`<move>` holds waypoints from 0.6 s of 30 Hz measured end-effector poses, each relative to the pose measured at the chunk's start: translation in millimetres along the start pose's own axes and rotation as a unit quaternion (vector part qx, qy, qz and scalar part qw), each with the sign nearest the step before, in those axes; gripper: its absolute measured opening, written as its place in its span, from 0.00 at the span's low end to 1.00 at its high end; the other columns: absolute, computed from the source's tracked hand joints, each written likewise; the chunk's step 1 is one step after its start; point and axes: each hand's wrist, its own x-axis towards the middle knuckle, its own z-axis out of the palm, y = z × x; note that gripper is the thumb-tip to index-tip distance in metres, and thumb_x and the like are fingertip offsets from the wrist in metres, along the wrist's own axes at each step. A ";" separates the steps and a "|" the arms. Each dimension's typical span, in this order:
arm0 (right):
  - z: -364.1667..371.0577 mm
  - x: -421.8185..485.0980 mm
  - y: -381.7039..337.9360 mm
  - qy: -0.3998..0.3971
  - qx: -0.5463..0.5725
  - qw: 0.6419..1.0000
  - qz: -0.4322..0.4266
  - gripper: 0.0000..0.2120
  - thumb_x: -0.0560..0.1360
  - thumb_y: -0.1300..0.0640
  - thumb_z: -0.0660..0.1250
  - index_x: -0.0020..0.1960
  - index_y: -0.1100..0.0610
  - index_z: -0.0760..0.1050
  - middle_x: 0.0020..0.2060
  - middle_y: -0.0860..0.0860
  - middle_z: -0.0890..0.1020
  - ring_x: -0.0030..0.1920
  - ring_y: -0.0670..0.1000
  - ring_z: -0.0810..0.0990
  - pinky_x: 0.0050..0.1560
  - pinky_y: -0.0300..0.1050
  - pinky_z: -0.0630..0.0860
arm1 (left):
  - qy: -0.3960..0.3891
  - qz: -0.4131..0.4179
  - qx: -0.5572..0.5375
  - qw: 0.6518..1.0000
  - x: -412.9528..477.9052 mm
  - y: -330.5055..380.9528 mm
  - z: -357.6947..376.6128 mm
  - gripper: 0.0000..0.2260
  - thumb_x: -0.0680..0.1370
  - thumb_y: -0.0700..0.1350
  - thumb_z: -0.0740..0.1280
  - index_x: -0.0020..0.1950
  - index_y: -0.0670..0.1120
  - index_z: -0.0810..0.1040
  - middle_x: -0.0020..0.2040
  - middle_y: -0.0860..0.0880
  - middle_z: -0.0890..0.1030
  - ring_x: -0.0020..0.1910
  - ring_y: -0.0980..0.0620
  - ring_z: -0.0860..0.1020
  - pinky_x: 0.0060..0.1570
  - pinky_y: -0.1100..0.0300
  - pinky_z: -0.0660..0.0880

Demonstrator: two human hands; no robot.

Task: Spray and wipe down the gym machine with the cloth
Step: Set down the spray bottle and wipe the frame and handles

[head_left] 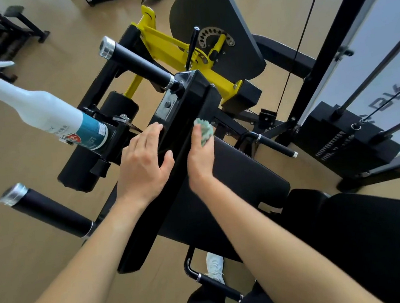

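A black and yellow gym machine fills the middle of the head view, with a glossy black steel beam [184,108] running toward me. My left hand [143,162] lies flat on the beam's left face, fingers apart, holding nothing. My right hand [200,151] presses a crumpled green and white cloth [205,130] against the beam's right edge. A white spray bottle [47,114] with a teal label stands on the machine's frame at the left, its trigger head pointing left.
Black foam-grip handles [139,63] stick out from the beam at the top and lower left. The black seat pad [244,176] lies to the right. A weight stack [347,139] and cables stand at far right. Other equipment sits at the top left on the tan floor.
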 end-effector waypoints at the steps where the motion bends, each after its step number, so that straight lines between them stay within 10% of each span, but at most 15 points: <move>1: -1.5 -14.1 12.5 -0.009 -0.009 1.000 0.002 0.20 0.82 0.37 0.62 0.69 0.47 0.70 0.56 0.39 0.78 0.56 0.37 0.75 0.58 0.40 0.68 | -0.001 0.001 0.000 1.000 -0.1 -0.2 0.0 0.27 0.80 0.45 0.69 0.77 0.41 0.69 0.74 0.41 0.75 0.71 0.40 0.75 0.66 0.42 0.73; 11: 2.6 18.2 -24.9 -0.021 -0.016 1.000 0.014 0.40 0.81 0.38 0.65 0.83 0.55 0.51 0.70 0.50 0.70 0.72 0.50 0.68 0.69 0.43 0.62 | -0.005 0.004 -0.012 1.000 -0.1 -2.5 -1.7 0.26 0.81 0.47 0.68 0.78 0.42 0.69 0.75 0.43 0.75 0.72 0.42 0.74 0.68 0.44 0.72; 18: 0.3 -37.3 19.0 -0.041 -0.024 0.999 0.002 0.15 0.78 0.41 0.70 0.60 0.46 0.71 0.52 0.44 0.81 0.52 0.40 0.80 0.52 0.38 0.74 | -0.004 -0.001 -0.012 1.000 0.1 -1.0 -2.2 0.27 0.81 0.48 0.67 0.78 0.43 0.68 0.75 0.44 0.74 0.72 0.43 0.74 0.68 0.45 0.71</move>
